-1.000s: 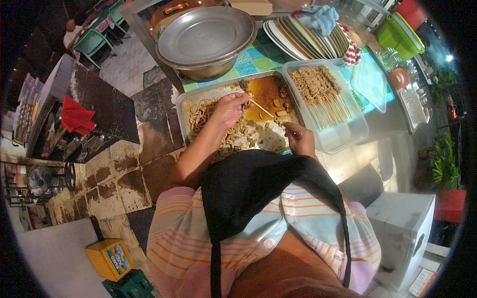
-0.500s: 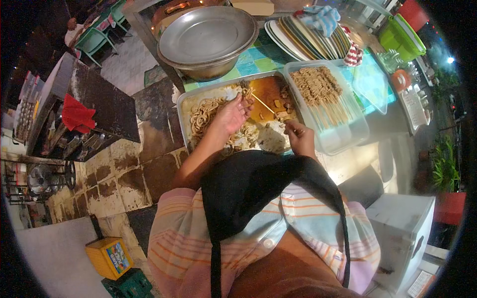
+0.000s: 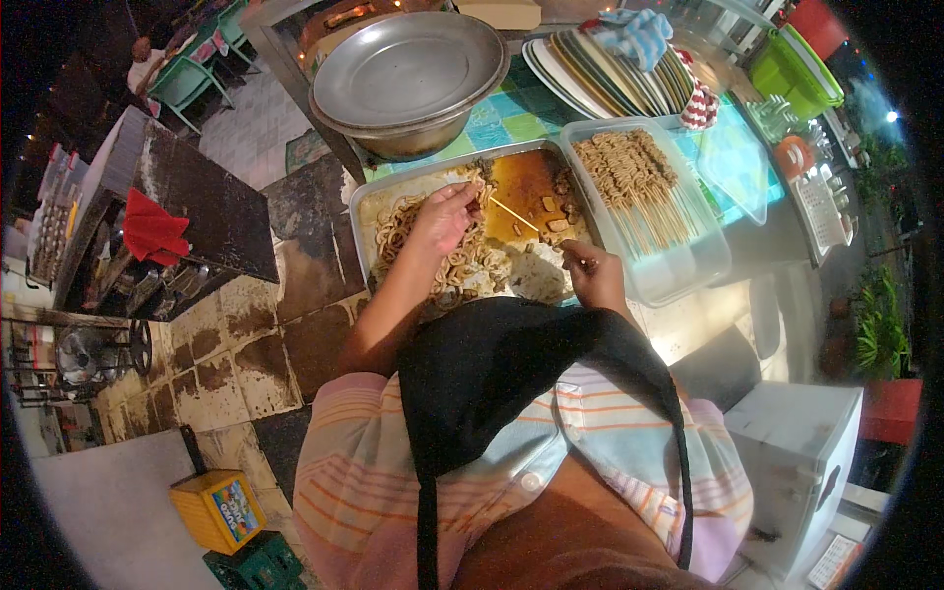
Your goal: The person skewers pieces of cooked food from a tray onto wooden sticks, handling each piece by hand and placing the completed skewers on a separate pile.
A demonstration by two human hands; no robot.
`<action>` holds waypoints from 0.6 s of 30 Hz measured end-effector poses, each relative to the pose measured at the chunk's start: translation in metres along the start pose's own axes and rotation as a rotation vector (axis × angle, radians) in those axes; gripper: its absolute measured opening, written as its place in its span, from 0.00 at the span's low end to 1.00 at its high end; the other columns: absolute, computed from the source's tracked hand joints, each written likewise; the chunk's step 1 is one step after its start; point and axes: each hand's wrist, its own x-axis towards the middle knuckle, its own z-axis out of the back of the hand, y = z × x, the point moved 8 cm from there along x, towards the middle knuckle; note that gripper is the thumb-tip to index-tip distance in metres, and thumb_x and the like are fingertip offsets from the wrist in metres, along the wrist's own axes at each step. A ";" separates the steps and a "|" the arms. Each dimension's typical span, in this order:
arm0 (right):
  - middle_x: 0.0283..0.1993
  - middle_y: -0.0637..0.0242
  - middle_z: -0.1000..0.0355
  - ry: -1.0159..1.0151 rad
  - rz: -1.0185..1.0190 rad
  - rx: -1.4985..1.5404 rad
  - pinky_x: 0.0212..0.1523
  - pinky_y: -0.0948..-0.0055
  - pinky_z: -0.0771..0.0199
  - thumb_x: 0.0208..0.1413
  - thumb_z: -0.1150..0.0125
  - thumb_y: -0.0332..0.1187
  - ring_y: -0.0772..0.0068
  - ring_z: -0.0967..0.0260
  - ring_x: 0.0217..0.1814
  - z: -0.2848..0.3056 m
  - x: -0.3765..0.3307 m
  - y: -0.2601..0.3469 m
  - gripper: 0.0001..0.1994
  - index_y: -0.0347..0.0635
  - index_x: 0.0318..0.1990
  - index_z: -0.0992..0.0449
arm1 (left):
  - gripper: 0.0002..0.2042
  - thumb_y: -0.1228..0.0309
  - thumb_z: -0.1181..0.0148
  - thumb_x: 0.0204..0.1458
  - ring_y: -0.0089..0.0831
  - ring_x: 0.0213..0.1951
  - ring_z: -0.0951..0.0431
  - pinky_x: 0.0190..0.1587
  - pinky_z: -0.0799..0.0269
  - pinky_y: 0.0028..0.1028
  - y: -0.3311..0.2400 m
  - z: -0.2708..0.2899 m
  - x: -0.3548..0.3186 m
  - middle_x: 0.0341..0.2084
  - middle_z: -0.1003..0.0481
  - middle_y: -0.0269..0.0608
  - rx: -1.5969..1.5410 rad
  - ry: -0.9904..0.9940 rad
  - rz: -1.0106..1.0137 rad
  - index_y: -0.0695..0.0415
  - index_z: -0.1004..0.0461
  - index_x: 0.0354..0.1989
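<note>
A shallow metal tray (image 3: 358, 221) holds curled brown strips that look like cooked intestine (image 3: 398, 221), beside reddish-brown liquid with darker chunks (image 3: 557, 225). My left hand (image 3: 445, 224) is over the tray, its fingertips pinched on a strip near the upper end of a thin wooden skewer (image 3: 514, 214). The skewer slants down toward my right hand (image 3: 595, 275), whose closed fingers grip its lower end at the tray's right edge; that end is mostly hidden. Right of the tray, a clear plastic container (image 3: 703, 261) holds rows of filled skewers (image 3: 629, 177), sticks toward me.
A large lidded metal pan (image 3: 408, 74) stands behind the tray. Plates (image 3: 600, 79) lean in a row at the back, a blue striped cloth (image 3: 634, 39) on top. A lime-green bin (image 3: 796, 74) is far right. Leftward stands a dark counter with a red cloth (image 3: 155, 226).
My left hand has shifted slightly left and its fingers have drawn closer together at the strip. The skewer has moved a little left and down. My right hand has barely moved.
</note>
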 end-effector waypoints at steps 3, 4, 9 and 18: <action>0.26 0.58 0.30 0.062 0.108 -0.210 0.31 0.78 0.34 0.38 0.50 0.19 0.72 0.31 0.28 0.001 0.001 0.025 0.11 0.36 0.33 0.29 | 0.06 0.71 0.48 0.44 0.22 0.21 0.33 0.23 0.36 0.21 -0.015 -0.014 -0.027 0.20 0.30 0.34 0.173 -0.211 0.041 0.58 0.31 0.30; 0.26 0.58 0.30 0.069 0.065 -0.149 0.32 0.77 0.34 0.38 0.51 0.20 0.70 0.31 0.29 -0.002 0.000 0.016 0.11 0.37 0.33 0.29 | 0.06 0.72 0.48 0.43 0.20 0.20 0.34 0.22 0.37 0.20 -0.012 -0.009 -0.027 0.20 0.30 0.33 0.307 -0.261 -0.001 0.59 0.31 0.30; 0.27 0.57 0.30 0.108 -0.036 0.002 0.33 0.76 0.33 0.39 0.49 0.19 0.72 0.31 0.29 -0.001 -0.004 -0.011 0.11 0.35 0.34 0.29 | 0.05 0.73 0.44 0.39 0.21 0.21 0.29 0.24 0.33 0.21 -0.007 0.002 0.000 0.18 0.28 0.36 0.606 -0.237 -0.324 0.61 0.28 0.23; 0.19 0.58 0.31 0.139 0.056 -0.099 0.24 0.77 0.34 0.43 0.51 0.22 0.74 0.33 0.22 -0.014 0.003 0.006 0.07 0.36 0.32 0.28 | 0.04 0.75 0.44 0.38 0.21 0.21 0.30 0.26 0.34 0.23 -0.013 0.012 -0.019 0.18 0.27 0.40 0.902 -0.463 -0.464 0.64 0.28 0.21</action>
